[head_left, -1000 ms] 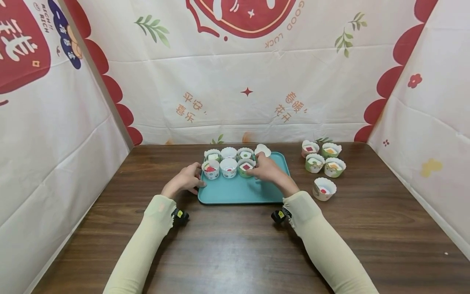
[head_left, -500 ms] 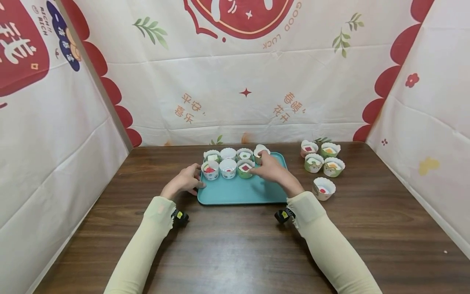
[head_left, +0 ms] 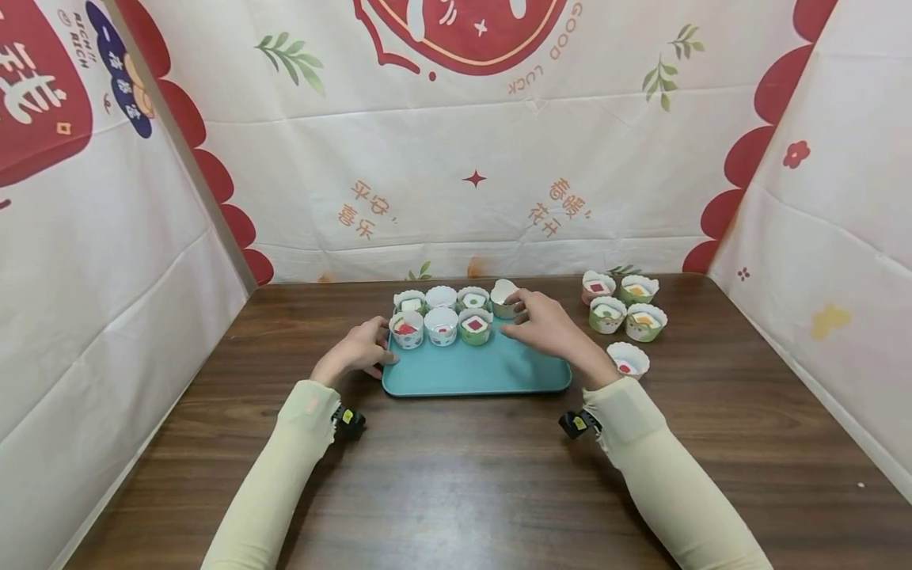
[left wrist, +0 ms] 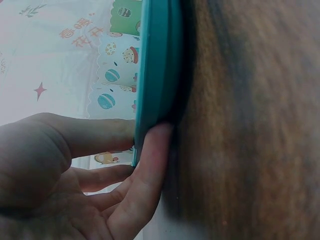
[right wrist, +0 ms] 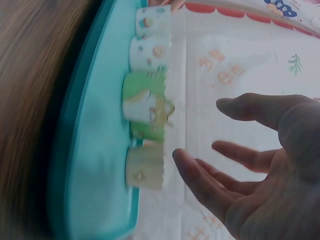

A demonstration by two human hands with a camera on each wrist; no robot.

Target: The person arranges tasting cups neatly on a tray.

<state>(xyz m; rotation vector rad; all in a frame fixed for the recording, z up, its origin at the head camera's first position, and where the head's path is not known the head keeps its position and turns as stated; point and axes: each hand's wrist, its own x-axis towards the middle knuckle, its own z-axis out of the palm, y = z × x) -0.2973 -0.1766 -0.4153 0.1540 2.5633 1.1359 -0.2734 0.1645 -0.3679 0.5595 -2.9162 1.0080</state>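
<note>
A teal tray (head_left: 477, 372) lies on the table with two rows of paper cupcake cups at its back left. My left hand (head_left: 361, 348) grips its left rim; in the left wrist view the fingers (left wrist: 150, 170) lie on both sides of the rim. Beside the cups, my right hand (head_left: 545, 323) hovers over the tray with its fingers spread and nothing held. Nearest to it stands a beige cup (head_left: 504, 299) at the end of the back row, apart from the fingertips in the right wrist view. A green cup (head_left: 475, 326) with a red-and-white piece ends the front row.
Right of the tray, several filled cups (head_left: 607, 314) stand grouped on the brown wooden table (head_left: 456, 491). One more white cup (head_left: 628, 360) stands nearer, partly behind the right forearm. Printed cloth (head_left: 427, 142) hangs behind and at both sides.
The beige cup, earlier tilted in my right hand, now stands upright on the tray. My right hand has let go and moved right. The left hand has stayed at the rim.
</note>
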